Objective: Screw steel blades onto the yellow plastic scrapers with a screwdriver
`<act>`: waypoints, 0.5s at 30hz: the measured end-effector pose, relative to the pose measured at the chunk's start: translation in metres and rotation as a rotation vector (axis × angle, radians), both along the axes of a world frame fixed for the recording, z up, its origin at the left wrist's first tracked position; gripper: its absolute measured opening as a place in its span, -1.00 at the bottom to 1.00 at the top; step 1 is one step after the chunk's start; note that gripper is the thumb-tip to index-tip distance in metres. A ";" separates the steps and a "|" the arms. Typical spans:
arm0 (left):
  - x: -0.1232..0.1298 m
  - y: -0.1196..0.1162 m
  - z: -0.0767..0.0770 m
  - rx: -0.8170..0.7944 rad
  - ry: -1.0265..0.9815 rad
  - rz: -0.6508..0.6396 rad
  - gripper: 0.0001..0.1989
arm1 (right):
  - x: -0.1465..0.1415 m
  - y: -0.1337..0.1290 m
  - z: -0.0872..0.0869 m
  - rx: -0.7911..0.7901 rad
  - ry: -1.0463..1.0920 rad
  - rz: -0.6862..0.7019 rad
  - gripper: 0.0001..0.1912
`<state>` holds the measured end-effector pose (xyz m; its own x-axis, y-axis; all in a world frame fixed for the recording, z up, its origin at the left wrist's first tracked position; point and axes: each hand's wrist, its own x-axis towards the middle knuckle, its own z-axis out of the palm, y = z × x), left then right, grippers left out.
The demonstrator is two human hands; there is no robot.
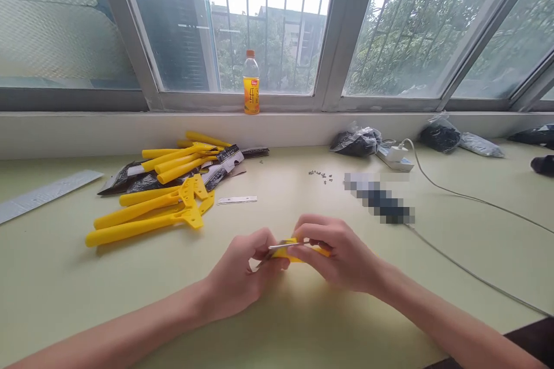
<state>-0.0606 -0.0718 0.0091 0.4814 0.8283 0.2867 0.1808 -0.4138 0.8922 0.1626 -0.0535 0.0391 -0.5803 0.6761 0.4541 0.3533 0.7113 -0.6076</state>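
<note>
Between my hands, above the near middle of the table, is a yellow plastic handle (296,255) that looks like part of a scraper. A thin metal strip (281,247), like a blade, lies along its head. My left hand (242,268) is closed around the left end, its thumb and fingers at the strip. My right hand (335,248) pinches the yellow part and the strip's right end from the other side. Fingers hide much of the piece. Farther off, a similar flat metal strip with holes (237,200) lies on the table, and several small screws (320,174) are scattered there.
More yellow handles (142,211) lie at the left, some on black plastic packaging (134,179). A long pale strip (47,191) is at the far left. Bagged dark items (357,140), a white charger (396,154) and cables stand rightward. A drink bottle (251,86) is on the sill.
</note>
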 end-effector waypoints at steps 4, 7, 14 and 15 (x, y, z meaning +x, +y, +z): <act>-0.007 0.007 -0.005 0.413 0.082 0.029 -0.84 | 0.039 0.029 0.003 0.149 0.096 -0.382 -0.64; -0.008 0.009 -0.006 0.650 0.124 0.005 -0.86 | 0.074 0.062 -0.005 0.141 -0.052 -0.780 -0.63; -0.005 0.004 -0.005 1.044 0.353 -0.062 -0.80 | 0.103 0.110 -0.045 0.165 -0.230 -0.917 -0.66; -0.005 0.003 -0.004 1.071 0.377 -0.057 -0.79 | 0.102 0.114 -0.048 0.186 -0.238 -0.944 -0.65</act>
